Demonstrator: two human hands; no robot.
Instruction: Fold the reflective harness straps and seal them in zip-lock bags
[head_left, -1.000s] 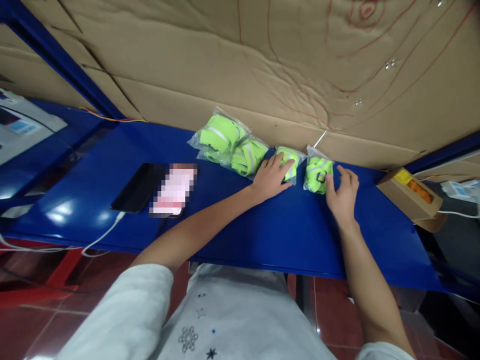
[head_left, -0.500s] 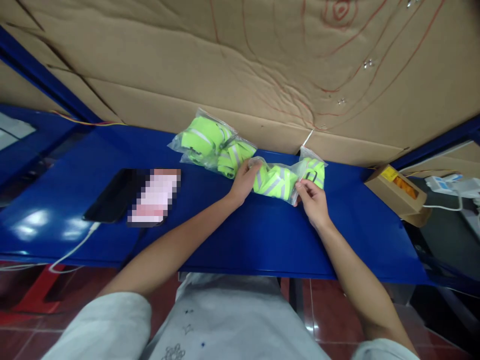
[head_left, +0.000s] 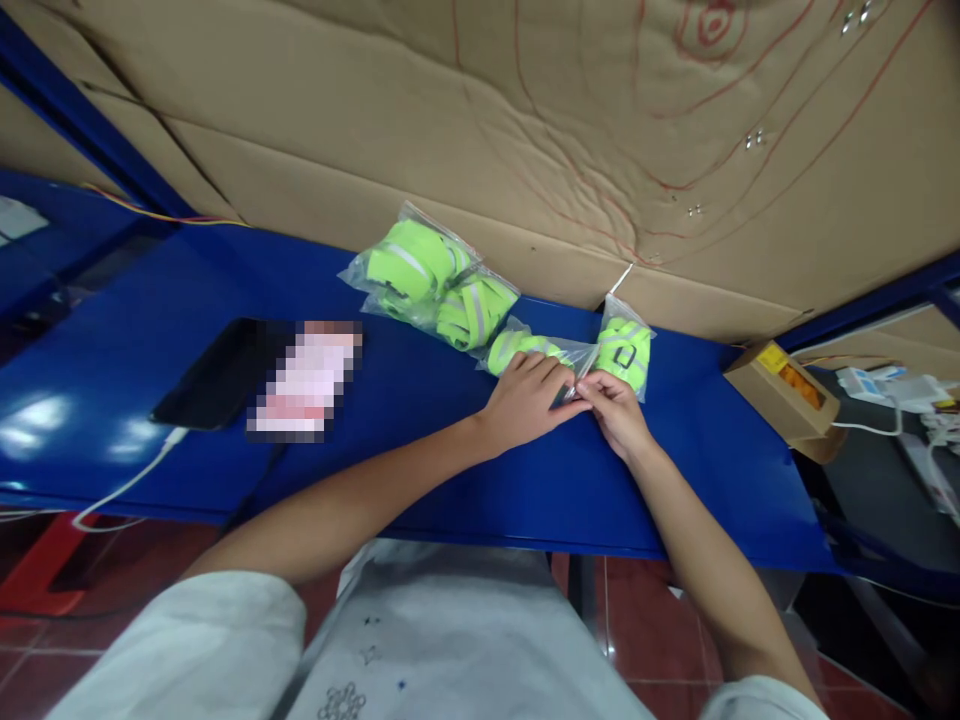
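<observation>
A clear plastic bag with a neon-green reflective strap lies on the blue table in front of me. My left hand presses down on the bag, fingers together. My right hand pinches the bag's right edge, where the fingertips of both hands meet. Just to the right, another small bag of green strap stands against the cardboard wall. Two fuller bags of the same straps lie behind and to the left.
A black phone with a white cable lies at the left of the table, next to a blurred pink patch. A small cardboard box sits at the right end. A cardboard wall backs the table.
A second ago my hands rested on two separate bags. Then both lifted one bag and stretched it out. Now it is down on the table with both hands meeting at its right edge.
</observation>
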